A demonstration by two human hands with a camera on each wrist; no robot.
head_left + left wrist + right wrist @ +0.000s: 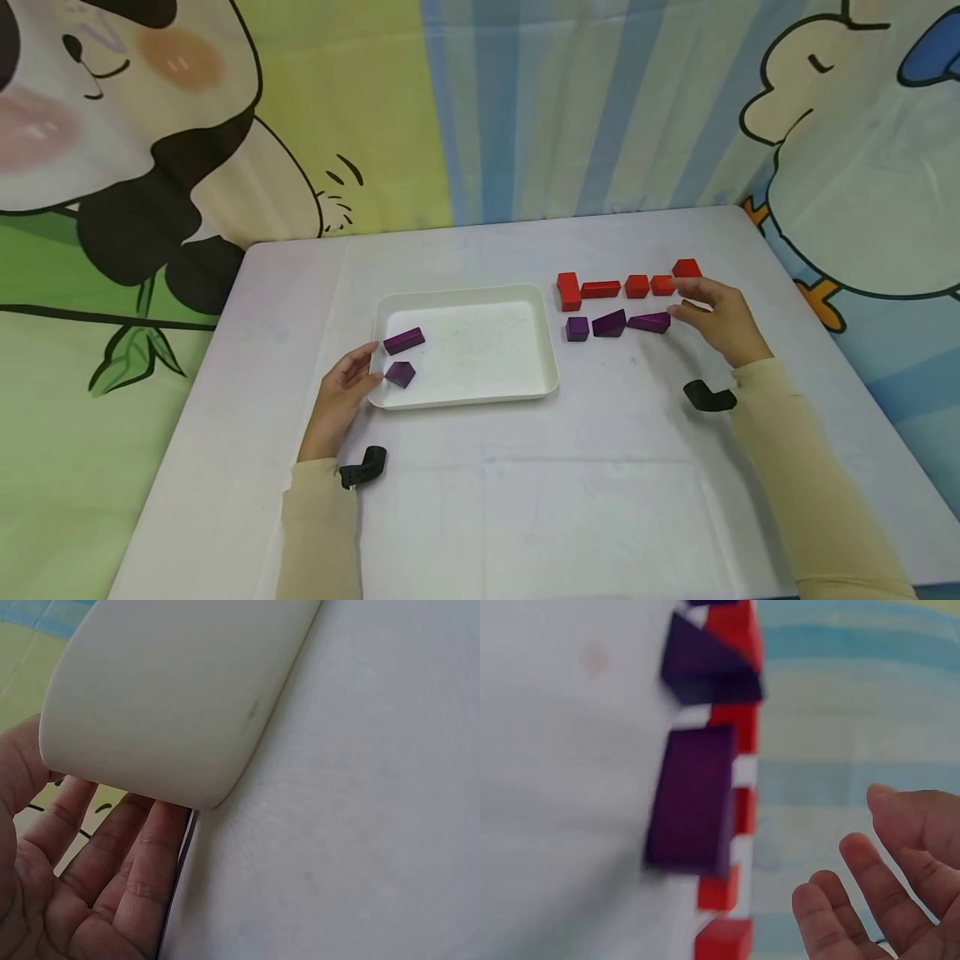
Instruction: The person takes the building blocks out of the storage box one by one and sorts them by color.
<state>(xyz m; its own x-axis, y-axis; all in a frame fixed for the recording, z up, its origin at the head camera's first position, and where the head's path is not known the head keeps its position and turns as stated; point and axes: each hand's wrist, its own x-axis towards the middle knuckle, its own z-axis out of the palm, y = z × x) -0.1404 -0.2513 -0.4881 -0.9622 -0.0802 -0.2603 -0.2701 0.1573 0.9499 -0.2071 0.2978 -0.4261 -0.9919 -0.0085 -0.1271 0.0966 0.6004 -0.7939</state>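
My left hand (343, 398) holds the left end of a white tray (480, 398), its thumb by the rim; in the left wrist view its fingertips are hidden behind the tray wall (172, 697). Inside the tray, near that hand, lie a purple bar block (404, 340) and a purple pentagonal block (401, 374). My right hand (716, 317) hovers at the right end of the block rows, its fingers parted around nothing in the right wrist view. Closest to it are a long purple block (649, 322), a small red block (662, 286) and a red angled block (686, 267).
Farther left in the rows are a purple cube (577, 329), a purple wedge (608, 323), a red upright block (569, 292), a thin red bar (601, 289) and another red block (637, 287). Everything rests on a white-covered table (525, 500) against a cartoon-printed cloth (540, 108).
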